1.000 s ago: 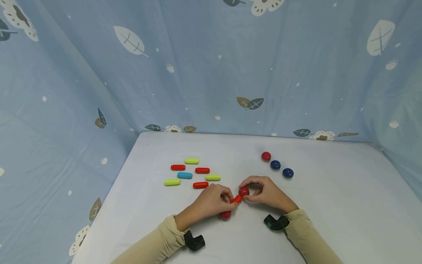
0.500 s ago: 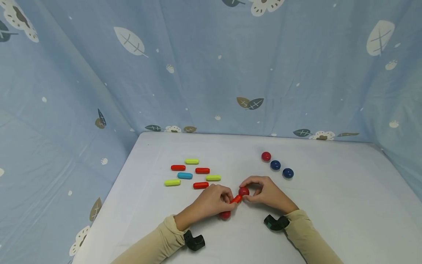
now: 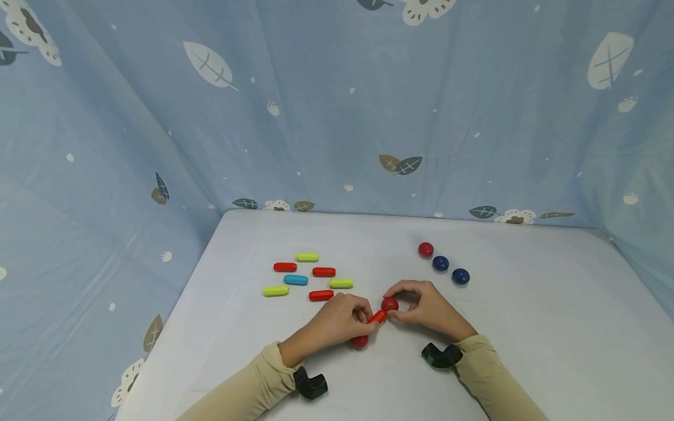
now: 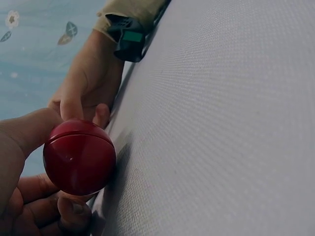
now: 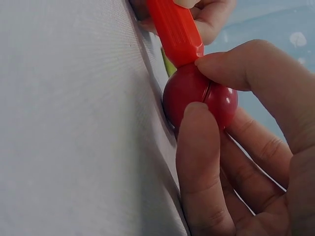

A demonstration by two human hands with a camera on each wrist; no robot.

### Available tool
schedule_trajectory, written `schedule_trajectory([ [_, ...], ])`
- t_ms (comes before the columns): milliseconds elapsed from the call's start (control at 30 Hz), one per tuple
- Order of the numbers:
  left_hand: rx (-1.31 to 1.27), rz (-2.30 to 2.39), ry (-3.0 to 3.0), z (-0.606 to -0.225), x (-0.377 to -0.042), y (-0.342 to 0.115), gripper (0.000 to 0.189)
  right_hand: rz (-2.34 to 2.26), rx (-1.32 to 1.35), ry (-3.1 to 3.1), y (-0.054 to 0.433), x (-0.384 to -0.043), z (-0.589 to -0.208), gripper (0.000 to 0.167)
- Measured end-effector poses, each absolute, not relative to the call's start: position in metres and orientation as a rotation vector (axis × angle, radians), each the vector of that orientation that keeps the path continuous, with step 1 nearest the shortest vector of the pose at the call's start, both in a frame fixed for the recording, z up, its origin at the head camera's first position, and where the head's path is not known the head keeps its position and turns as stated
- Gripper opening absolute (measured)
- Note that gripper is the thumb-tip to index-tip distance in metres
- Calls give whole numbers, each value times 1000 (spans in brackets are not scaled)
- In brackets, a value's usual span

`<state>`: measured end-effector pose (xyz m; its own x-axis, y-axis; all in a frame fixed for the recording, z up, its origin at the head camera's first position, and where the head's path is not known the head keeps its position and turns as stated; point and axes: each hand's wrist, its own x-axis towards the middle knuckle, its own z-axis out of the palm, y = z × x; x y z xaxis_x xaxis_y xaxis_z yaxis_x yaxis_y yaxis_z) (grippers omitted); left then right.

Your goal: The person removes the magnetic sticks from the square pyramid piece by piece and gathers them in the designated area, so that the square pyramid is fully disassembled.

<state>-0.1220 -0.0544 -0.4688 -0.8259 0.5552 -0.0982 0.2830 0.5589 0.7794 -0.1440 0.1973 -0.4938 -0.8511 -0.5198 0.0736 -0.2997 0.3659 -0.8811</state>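
My left hand (image 3: 337, 321) pinches a short red rod (image 3: 378, 316) between thumb and fingers, low over the white table. At the rod's near end sits a red ball (image 3: 360, 342), just below the left fingers; the same ball (image 4: 78, 160) fills the left wrist view's lower left and hides the rod. On the far end is a second red ball (image 3: 389, 304), held by the thumb and fingers of my right hand (image 3: 434, 309). In the right wrist view the rod's tip (image 5: 179, 37) meets this ball (image 5: 187, 93). Whether magnets or sockets join them, I cannot tell.
Left of the hands lie loose rods: several red (image 3: 323, 272), several yellow-green (image 3: 341, 283) and one blue (image 3: 296, 280). Beyond the right hand, a red ball (image 3: 426, 249) and two dark blue balls (image 3: 440, 264) form a diagonal row. A blue patterned curtain (image 3: 337, 105) hangs behind the table (image 3: 526, 292).
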Motion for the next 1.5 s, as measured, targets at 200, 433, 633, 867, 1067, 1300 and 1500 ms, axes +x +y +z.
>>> schedule_trajectory([
  [200,690,1127,2445,-468,-121,-56,15,-1488,-673,2512,206,-148,-496,33],
  [433,677,1120,2443,-470,-120,-57,15,-1478,-624,2487,215,-150,-494,31],
  [633,655,1105,2444,-470,-121,-55,16,-1580,-646,2472,240,-152,-472,34],
  [867,677,1099,2465,-472,-122,-55,16,-1597,-308,2731,301,-152,-448,37],
  [1067,680,1104,2468,-472,-122,-56,17,-1526,-101,2809,340,-149,-451,44],
  [1300,680,1108,2470,-474,-121,-57,16,-1391,-14,2790,355,-152,-462,52],
  [1500,686,1111,2465,-474,-121,-57,16,-1269,39,2762,357,-155,-471,58],
])
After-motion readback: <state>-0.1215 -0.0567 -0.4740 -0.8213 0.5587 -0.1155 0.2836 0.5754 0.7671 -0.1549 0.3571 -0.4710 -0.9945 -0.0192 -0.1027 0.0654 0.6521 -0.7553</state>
